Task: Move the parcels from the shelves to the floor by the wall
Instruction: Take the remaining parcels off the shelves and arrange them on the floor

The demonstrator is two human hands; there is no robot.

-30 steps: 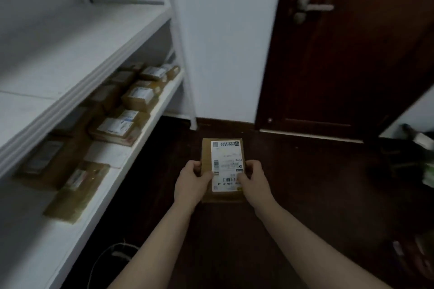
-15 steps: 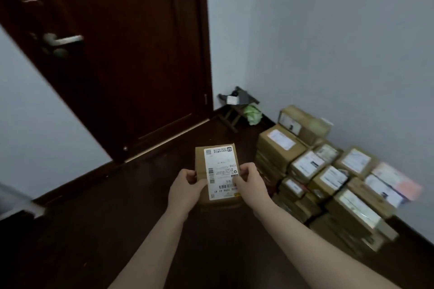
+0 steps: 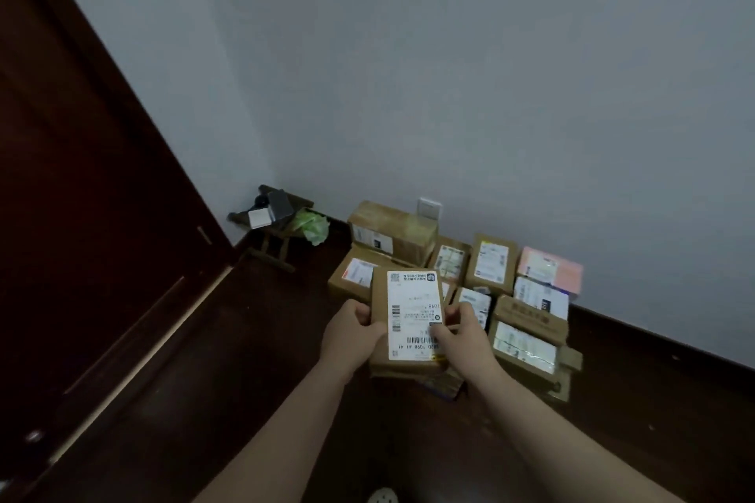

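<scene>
I hold a small brown cardboard parcel with a white shipping label in front of me, above the dark floor. My left hand grips its left edge and my right hand grips its right edge, thumb on the label. Behind and to the right of it, a pile of several labelled parcels lies on the floor against the grey wall, including a pink one. The held parcel hides part of the pile.
A dark wooden door fills the left side. In the corner stands a small wooden stool with dark items and a green bag beside it. A white wall socket sits above the pile. Dark floor spreads around.
My view has swung right from the shelves past the door to the wall. The parcel pile now lies straight ahead and closer, with the held parcel in front of it.
</scene>
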